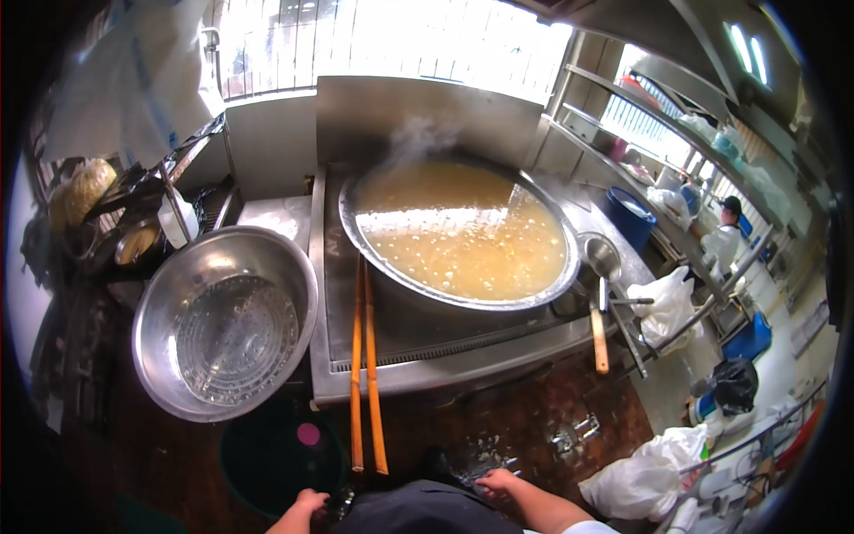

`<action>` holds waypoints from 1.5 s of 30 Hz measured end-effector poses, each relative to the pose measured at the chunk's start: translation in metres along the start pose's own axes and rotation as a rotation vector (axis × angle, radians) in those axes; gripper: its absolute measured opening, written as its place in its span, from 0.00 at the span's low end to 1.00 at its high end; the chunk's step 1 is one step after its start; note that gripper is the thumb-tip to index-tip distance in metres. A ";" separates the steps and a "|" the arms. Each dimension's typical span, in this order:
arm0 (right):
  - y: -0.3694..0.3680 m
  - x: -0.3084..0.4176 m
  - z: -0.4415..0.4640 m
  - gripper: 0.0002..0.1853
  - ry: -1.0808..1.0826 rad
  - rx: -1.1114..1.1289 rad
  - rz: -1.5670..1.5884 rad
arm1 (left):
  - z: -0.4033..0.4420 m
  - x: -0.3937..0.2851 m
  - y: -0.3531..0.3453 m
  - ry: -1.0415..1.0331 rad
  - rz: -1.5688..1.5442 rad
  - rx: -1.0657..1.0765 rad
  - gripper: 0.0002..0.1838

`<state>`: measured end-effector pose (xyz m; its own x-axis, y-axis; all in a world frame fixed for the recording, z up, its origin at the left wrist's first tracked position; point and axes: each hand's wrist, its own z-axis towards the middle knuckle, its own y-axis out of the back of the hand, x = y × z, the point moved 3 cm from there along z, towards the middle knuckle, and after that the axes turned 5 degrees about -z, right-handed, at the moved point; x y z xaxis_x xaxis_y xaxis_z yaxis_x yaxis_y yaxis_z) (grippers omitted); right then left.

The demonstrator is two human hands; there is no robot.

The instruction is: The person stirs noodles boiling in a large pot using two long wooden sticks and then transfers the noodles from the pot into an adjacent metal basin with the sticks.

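Observation:
My left hand [310,502] is low in the view, just left of the dark apron [422,509], its fingers curled in. On the apron's other side is my right hand [498,482], fingers also closed. What either hand grips, if anything, I cannot make out. Ahead stands a large round pot [569,258] of bubbling, steaming yellowish-brown broth [445,236]. Two long wooden sticks [365,374] lean at its front rim, their lower ends jutting past the stove edge. A wide metal basin [156,356] with clear liquid in it stands at the left.
The steel stove [427,360] has a raised front edge. A ladle with a wooden handle [600,343] lies right of the pot. Below the basin is a dark green tub [245,454]. White bags [640,476] and a co-worker [722,236] are on the right. The brown floor looks wet.

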<state>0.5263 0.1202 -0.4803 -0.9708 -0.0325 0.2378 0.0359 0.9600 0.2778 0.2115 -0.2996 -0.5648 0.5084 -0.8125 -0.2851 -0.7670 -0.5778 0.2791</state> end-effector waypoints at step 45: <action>0.085 0.300 -0.592 0.11 2.054 0.539 -0.840 | -0.275 -0.231 -0.023 -1.018 0.082 0.189 0.16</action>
<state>0.3787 0.0275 0.1657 0.7435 -0.1415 0.6536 -0.4989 0.5335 0.6830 0.2191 -0.1193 -0.2533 -0.0518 -0.3485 -0.9359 -0.8779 -0.4307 0.2090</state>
